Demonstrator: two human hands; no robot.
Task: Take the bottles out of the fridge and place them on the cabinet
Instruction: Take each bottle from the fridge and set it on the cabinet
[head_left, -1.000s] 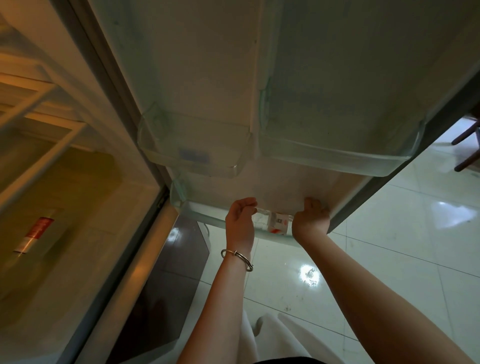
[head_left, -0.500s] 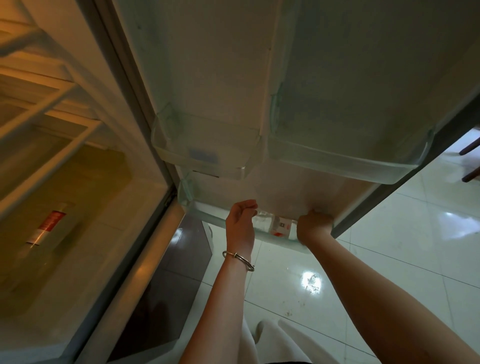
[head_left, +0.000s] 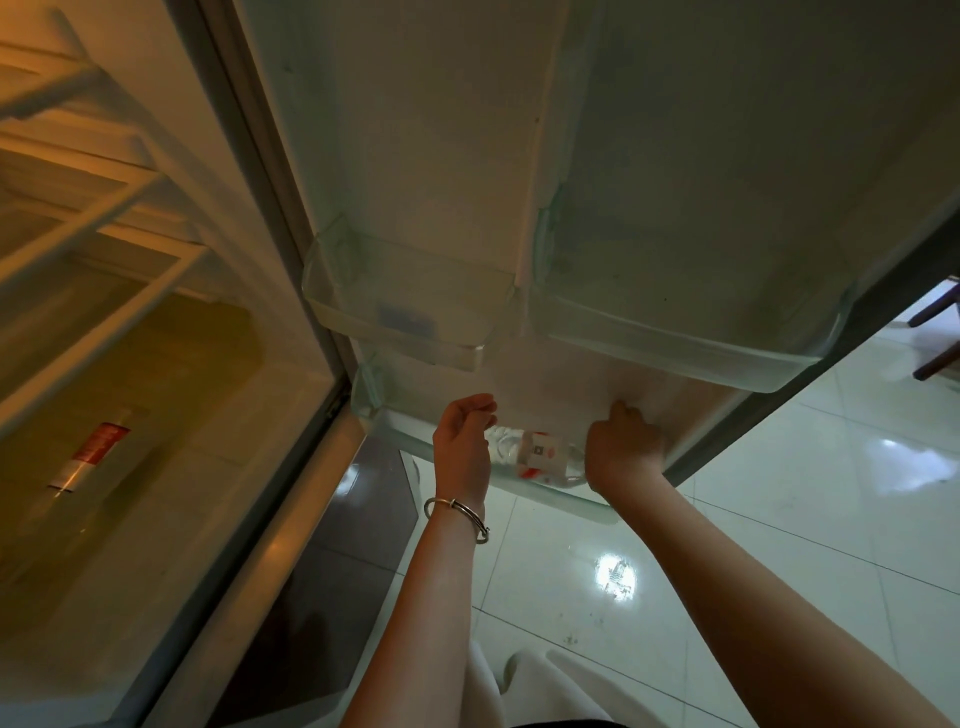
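Observation:
A clear plastic bottle (head_left: 540, 453) with a red-and-white label lies on its side in the lowest door bin (head_left: 387, 415) of the open fridge door. My left hand (head_left: 462, 441), with a metal bangle on the wrist, curls around the bottle's left end. My right hand (head_left: 623, 452) is closed in a fist over its right end, and both ends are hidden by the hands. A second bottle (head_left: 91, 457) with a red label lies inside the fridge at the left, on a lit lower shelf.
Two clear door bins (head_left: 415, 306) (head_left: 685, 332) hang on the door just above my hands. Fridge shelves (head_left: 93, 218) rise at the left. Glossy white floor tiles (head_left: 779, 519) spread below, and dark chair legs (head_left: 935, 332) stand at the far right.
My right hand has gone from fingers resting on the bin's edge to a closed fist lower on the bottle's end. My left hand keeps its curl.

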